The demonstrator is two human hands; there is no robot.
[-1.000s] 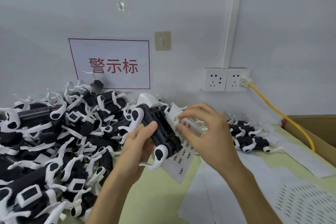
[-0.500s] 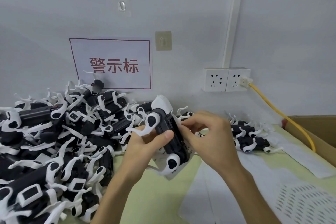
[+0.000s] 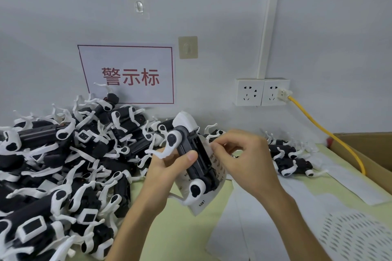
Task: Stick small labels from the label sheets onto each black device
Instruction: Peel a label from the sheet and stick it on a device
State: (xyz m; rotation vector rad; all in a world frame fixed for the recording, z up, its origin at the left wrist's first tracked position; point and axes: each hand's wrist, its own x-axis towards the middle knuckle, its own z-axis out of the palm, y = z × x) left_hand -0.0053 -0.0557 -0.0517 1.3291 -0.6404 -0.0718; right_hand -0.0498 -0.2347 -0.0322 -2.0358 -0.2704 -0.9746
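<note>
Label sheet [image 3: 202, 204] now behind black device [image 3: 203, 168], perhaps in right hand [image 3: 246, 161]

A pile of devices [image 3: 63, 165] covers the left of the table [image 3: 180, 239], reaching back to the wall. At the centre, above the table, the left hand [image 3: 167, 169] holds one device [image 3: 197, 154], with a label sheet [image 3: 203, 202] behind and under it. The right hand [image 3: 244, 159] is just to its right and pinches at the sheet's upper edge. Spare sheets [image 3: 239, 231] lie on the table under the right arm. A few more devices [image 3: 292, 161] lie behind the right hand. A box [image 3: 373, 154] stands far right. On the wall, a sign [image 3: 127, 74] hangs behind the pile, with sockets [image 3: 263, 92] to its right. A cable [image 3: 318, 127] runs from the right socket down toward the box.
</note>
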